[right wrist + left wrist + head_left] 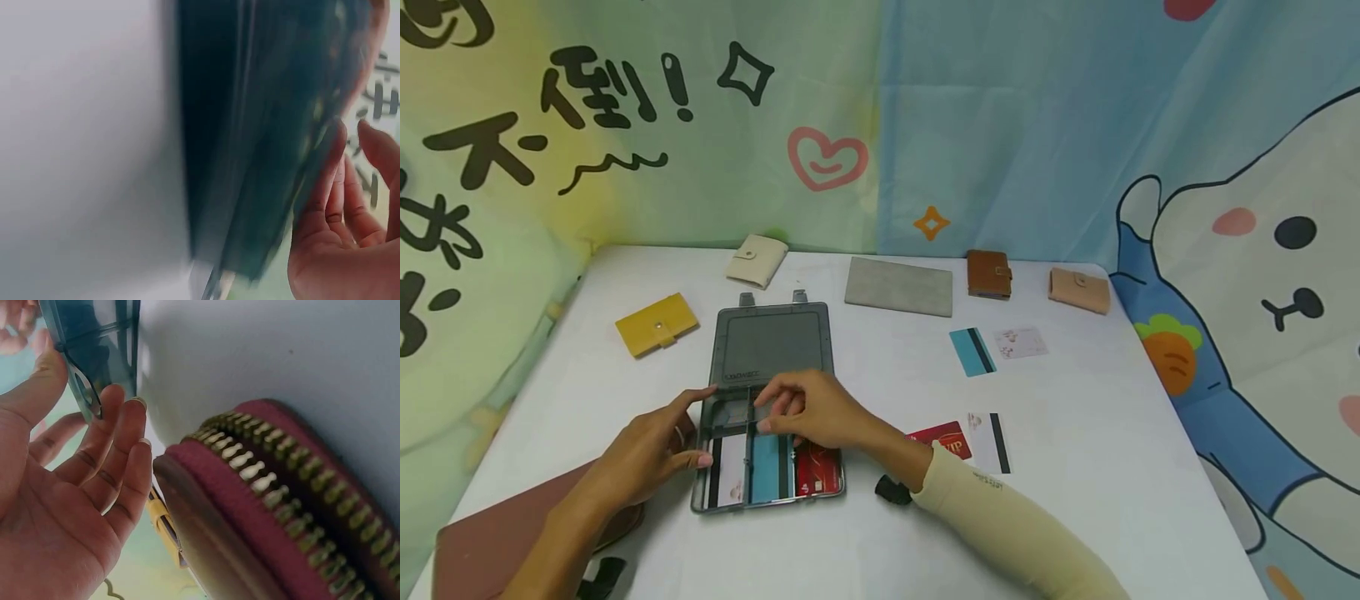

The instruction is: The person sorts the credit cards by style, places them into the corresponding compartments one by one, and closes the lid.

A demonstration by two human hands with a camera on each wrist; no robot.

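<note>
I watch remotely as a left hand, fingers loosely extended, touches the left side of an opened grey case on the white table's left half, while a right hand, loosely curved, thumb and forefinger parted, gripping nothing visible, reaches over its compartments.

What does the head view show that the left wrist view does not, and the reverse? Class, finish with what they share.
Only the head view shows the grey wallet, the brown wallet, the tan wallet and the right sleeve.
Only the left wrist view shows distinct zip teeth and the left palm.
Both show the left hand, the case, the yellow wallet and the purse.
</note>
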